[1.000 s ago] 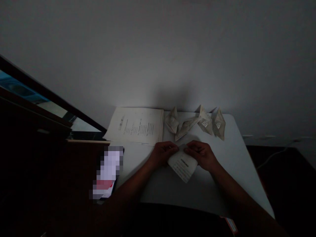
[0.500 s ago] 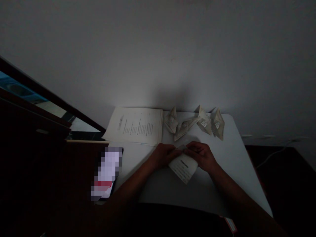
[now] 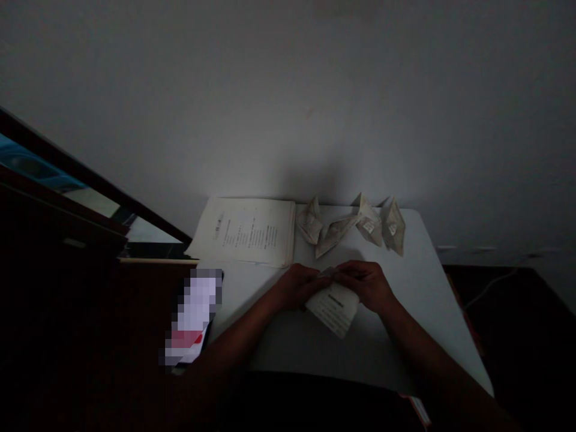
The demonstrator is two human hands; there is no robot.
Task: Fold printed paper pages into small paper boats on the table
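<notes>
A folded sheet of printed paper [image 3: 335, 309] is held between my two hands above the white table, its lower corner pointing toward me. My left hand [image 3: 299, 285] pinches its upper left part, thumb on top. My right hand [image 3: 364, 285] grips the upper right part, with the thumb across the near face and the other fingers behind. Both thumbs almost meet near the top of the paper. Just beyond my hands stand several folded paper boats, among them one at the left [image 3: 310, 222] and one at the right [image 3: 394, 228].
A stack of printed sheets [image 3: 252, 231] lies at the table's back left, against the wall [image 3: 288, 108]. At the left edge rests a phone [image 3: 193, 318] with a blurred screen. The white table [image 3: 432, 312] has a rounded far right corner. A cable [image 3: 492, 287] runs at the right.
The paper has tilted slightly between my hands, its lower corner swinging a little to the right. Both hands keep their hold; the whole view has shifted slightly.
</notes>
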